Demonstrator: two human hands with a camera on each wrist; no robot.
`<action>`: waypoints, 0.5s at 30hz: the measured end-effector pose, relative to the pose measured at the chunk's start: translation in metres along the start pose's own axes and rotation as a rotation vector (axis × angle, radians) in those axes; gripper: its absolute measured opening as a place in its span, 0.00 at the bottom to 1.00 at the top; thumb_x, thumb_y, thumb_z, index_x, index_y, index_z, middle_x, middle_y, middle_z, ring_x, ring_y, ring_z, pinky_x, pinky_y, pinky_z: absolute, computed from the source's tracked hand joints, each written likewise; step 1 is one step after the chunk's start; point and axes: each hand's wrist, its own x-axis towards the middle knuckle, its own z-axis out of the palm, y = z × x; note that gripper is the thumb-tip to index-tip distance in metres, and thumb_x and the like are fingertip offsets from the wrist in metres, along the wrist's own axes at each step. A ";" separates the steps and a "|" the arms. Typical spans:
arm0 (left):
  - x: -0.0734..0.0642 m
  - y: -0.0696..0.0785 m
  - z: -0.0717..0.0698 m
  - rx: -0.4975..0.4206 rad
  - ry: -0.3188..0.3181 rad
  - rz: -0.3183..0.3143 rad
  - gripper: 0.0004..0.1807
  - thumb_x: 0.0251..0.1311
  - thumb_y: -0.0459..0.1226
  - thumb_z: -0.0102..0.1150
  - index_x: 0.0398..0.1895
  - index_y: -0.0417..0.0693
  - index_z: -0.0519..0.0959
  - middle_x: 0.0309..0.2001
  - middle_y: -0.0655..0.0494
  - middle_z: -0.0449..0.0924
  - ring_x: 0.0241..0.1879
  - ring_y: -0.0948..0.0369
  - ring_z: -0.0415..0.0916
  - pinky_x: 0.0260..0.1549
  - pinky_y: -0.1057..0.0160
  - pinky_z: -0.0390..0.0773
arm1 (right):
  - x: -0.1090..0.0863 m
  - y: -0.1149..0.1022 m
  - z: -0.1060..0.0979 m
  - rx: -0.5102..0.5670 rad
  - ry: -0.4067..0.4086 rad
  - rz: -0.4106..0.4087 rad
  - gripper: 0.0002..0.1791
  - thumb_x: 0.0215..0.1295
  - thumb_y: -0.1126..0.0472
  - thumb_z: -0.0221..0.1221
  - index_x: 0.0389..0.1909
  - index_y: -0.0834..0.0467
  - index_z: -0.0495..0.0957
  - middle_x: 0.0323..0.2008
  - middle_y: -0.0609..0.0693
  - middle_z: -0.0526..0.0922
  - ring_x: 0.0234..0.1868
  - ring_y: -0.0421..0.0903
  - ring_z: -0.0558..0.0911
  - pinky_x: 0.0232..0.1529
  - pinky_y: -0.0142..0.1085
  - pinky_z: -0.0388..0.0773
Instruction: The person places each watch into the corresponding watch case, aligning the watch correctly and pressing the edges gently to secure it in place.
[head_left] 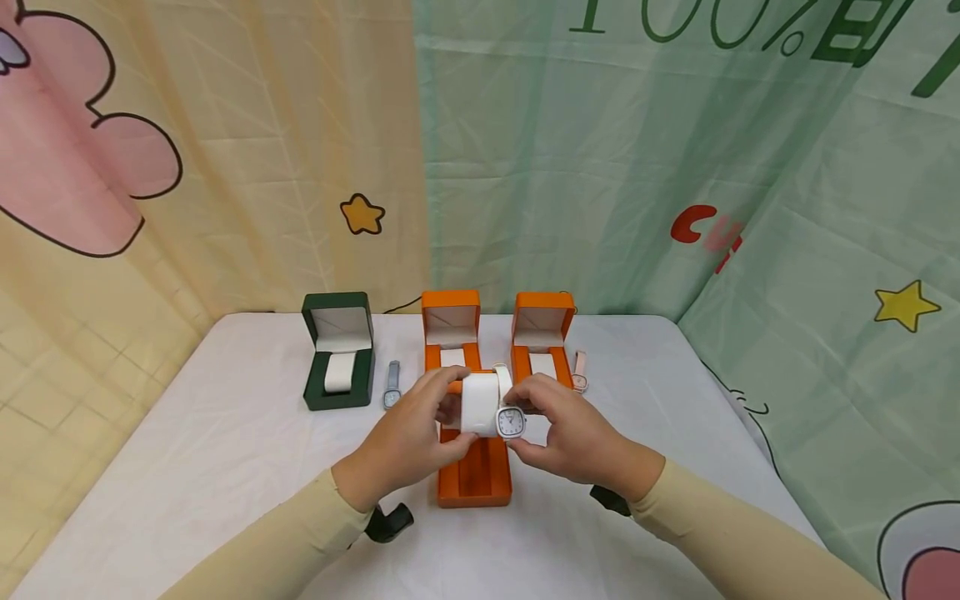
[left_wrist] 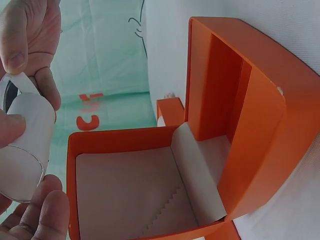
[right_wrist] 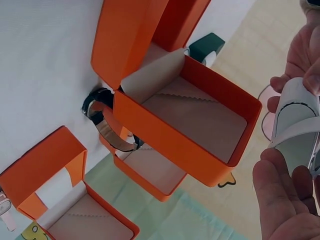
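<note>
Green box (head_left: pixel 337 402) holds a cushion (head_left: pixel 340 372); left hand (head_left: pixel 408 442) grips a white pillow (head_left: pixel 478 404), right hand (head_left: pixel 581 437) a watch (head_left: pixel 512 422).

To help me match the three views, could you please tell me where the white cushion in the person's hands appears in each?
Head: the white cushion is near the centre, between the left hand and right hand.
Left wrist: the white cushion is at the left edge, around mid-height.
Right wrist: the white cushion is at the right edge, around mid-height.
Shared landmark: the nearest open orange box.
</note>
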 end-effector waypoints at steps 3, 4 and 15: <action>0.000 0.000 0.000 -0.002 -0.001 0.003 0.42 0.60 0.36 0.76 0.75 0.45 0.64 0.62 0.54 0.74 0.45 0.64 0.80 0.50 0.67 0.86 | 0.001 0.000 0.000 0.008 0.005 -0.009 0.25 0.60 0.66 0.75 0.55 0.57 0.75 0.50 0.47 0.80 0.53 0.42 0.85 0.57 0.38 0.86; 0.000 0.000 0.000 -0.002 -0.001 0.005 0.42 0.60 0.36 0.76 0.75 0.45 0.64 0.62 0.54 0.74 0.45 0.64 0.80 0.50 0.67 0.86 | 0.001 0.000 0.000 0.011 0.008 -0.014 0.25 0.60 0.66 0.75 0.55 0.57 0.75 0.50 0.47 0.80 0.53 0.41 0.85 0.57 0.37 0.86; -0.002 0.002 -0.001 -0.002 0.016 -0.003 0.42 0.58 0.36 0.78 0.74 0.45 0.66 0.63 0.55 0.74 0.45 0.63 0.81 0.51 0.68 0.86 | 0.003 -0.002 0.001 0.034 0.014 -0.026 0.25 0.60 0.67 0.75 0.56 0.57 0.76 0.50 0.46 0.81 0.51 0.40 0.86 0.56 0.33 0.86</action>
